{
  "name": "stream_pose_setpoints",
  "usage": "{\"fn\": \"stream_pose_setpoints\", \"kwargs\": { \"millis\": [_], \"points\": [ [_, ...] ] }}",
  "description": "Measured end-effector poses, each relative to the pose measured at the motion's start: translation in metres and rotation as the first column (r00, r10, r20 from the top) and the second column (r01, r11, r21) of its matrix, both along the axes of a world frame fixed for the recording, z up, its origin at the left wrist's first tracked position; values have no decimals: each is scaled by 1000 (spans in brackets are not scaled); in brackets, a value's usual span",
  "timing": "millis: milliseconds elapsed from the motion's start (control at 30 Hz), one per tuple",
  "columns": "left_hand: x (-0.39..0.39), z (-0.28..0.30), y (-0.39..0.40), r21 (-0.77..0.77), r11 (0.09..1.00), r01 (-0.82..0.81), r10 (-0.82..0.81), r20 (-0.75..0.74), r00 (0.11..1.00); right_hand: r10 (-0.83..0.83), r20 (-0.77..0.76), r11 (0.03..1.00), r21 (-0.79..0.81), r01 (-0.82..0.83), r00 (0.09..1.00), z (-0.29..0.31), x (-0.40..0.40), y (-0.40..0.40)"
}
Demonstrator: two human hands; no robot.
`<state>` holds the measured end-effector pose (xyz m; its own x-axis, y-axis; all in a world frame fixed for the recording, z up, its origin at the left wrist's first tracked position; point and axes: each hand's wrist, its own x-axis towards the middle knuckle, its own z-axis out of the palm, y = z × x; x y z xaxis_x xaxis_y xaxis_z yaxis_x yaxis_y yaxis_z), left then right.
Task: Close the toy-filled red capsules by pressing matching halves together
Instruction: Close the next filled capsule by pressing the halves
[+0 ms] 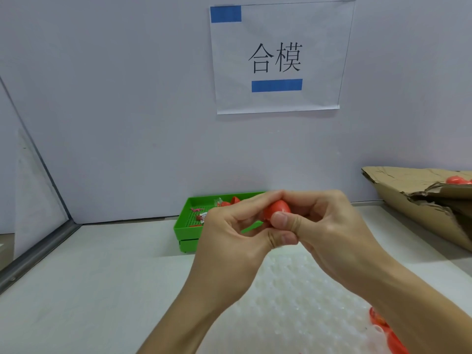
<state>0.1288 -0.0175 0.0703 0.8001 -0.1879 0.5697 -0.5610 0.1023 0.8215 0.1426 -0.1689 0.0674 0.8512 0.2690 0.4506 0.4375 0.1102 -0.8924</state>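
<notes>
A red capsule [277, 209] sits raised above the table between both hands, just in front of the green tray [190, 221]. The left hand [229, 236] and the right hand [329, 226] both curl around it, thumbs pressed at its near side — the squeeze looks under way, though whether the halves have fully seated is hidden by the fingers. More work seems left: the tray holds loose red halves [235, 200] and small toys [198, 210], not yet paired. At the lower right edge, on the white bubble sheet [293, 297], lie further red pieces [378, 319] — closed or open, I cannot tell. A cardboard box [419, 198] at the right shows another red capsule [456, 179] inside, perhaps finished ones.
</notes>
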Motion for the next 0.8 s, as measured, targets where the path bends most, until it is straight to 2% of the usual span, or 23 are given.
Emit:
{"fn": "stream_pose_setpoints", "kwargs": {
  "millis": [267, 333, 433, 533, 667, 800],
  "points": [
    [-2, -2, -2, 57, 994, -89, 86, 59, 995, 60, -37, 995, 85, -56, 998, -2, 2, 0],
    [-2, -1, -1, 71, 992, -106, 103, 45, 994, 155, -91, 980, 143, -141, 984, 1, 3, -1],
    [0, -1, 3, 107, 990, -96, 93, 36, 995, 344, -192, 921, 260, -290, 919, 7, 1, -4],
    [0, -1, 4, 169, 975, -148, 132, 102, 986, 452, -300, 868, 365, -336, 840, 7, 1, -6],
    [1, -2, 3, 227, 941, -253, 213, 183, 960, 475, -390, 854, 420, -307, 789, 7, 0, -4],
    [3, -5, 2, 239, 926, -291, 252, 180, 951, 489, -446, 854, 419, -308, 749, 10, 0, -6]
  ]
}}
